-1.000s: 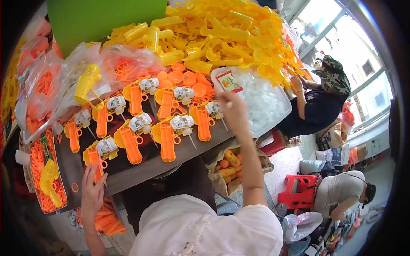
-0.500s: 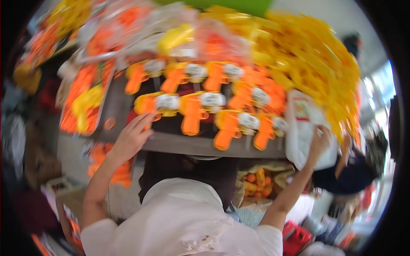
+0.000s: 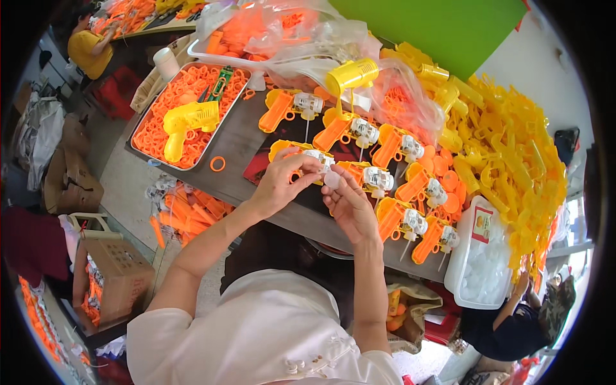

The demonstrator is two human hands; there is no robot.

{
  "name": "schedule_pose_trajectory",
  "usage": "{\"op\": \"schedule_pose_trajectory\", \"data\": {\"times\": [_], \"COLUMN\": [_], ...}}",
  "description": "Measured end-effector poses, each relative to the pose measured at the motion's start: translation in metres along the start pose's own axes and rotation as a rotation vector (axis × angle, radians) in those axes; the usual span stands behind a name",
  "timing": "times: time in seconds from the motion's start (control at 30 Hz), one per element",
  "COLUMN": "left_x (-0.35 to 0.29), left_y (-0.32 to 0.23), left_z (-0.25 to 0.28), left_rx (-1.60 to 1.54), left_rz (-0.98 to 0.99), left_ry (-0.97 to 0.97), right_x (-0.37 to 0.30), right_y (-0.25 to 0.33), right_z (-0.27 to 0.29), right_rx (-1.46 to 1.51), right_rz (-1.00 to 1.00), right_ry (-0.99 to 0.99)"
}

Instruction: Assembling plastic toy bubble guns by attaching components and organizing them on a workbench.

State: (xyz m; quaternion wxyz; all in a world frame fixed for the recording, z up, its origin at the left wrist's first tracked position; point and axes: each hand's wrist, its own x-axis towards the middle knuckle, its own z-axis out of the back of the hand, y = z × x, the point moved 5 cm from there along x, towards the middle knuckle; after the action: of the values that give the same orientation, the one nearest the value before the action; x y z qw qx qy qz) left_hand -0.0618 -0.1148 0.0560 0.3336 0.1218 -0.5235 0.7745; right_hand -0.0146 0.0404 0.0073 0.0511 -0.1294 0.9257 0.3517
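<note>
Between the thumb and fingers of my right hand (image 3: 351,208) is a small translucent white plastic disc (image 3: 332,179). My left hand (image 3: 283,181) is closed in a pinch right beside the disc; whether anything is in its fingertips is hidden. Under both hands lies a half-assembled toy gun (image 3: 278,149), partly covered, with a yellow shell, orange grip and white mechanism. Several like it lie in rows on the dark table, including a toy gun (image 3: 405,187) to the right and a toy gun (image 3: 280,109) farther back.
On the left a tray (image 3: 138,142) holds orange rings, with a yellow toy gun shell (image 3: 179,127) on top. A white tub (image 3: 455,269) of translucent pieces stands at the right, before a heap of yellow shells (image 3: 494,147). Plastic bags (image 3: 308,45) line the back. Another person's arm (image 3: 510,307) is at far right.
My right hand has come from the white tub to the middle and now holds the disc. My left hand has moved right to meet it. The view has turned and sharpened.
</note>
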Motion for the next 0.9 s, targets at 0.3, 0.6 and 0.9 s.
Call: {"op": "schedule_pose_trajectory", "data": {"times": [0.3,0.6,0.9], "left_x": [0.005,0.001,-0.002], "left_y": [0.004,0.004,0.007], "left_z": [-0.003,-0.003,-0.007], "left_rx": [-0.006,0.038,0.059], "left_rz": [-0.079,-0.12,-0.117], "left_ry": [-0.048,-0.065,-0.054], "right_x": [0.005,0.005,0.003], "right_y": [0.001,0.002,0.0], "right_z": [0.012,0.008,0.001], "right_rx": [0.048,0.028,-0.027], "right_rz": [-0.016,0.059,0.062], "right_ry": [-0.056,-0.102,-0.077]}}
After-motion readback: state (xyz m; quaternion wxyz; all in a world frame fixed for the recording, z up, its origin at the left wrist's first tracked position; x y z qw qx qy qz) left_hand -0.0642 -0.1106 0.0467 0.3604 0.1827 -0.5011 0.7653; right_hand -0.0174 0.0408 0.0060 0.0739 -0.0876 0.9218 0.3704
